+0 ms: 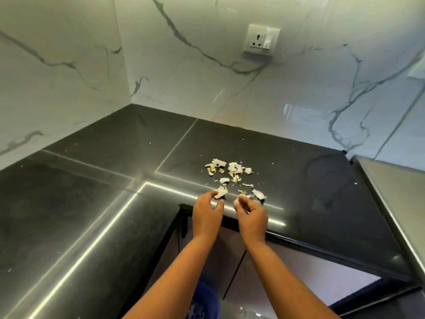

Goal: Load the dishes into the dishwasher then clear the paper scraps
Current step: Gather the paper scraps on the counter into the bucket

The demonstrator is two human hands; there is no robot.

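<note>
Roughly a dozen paper scraps (233,171) lie on the counter (92,203), twelve o'clock of two hands: left hand (207,215) pinches the nearest scrap (221,192); right hand (251,217) curled, grip unclear.

Blk counter (92,203), wall socket (262,40).

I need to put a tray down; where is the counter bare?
The counter is bare left of the scraps toward the left wall, behind them to the corner, and right of them to the steel edge. Crowded: the front edge, where the left hand and right hand meet the scraps.
</note>
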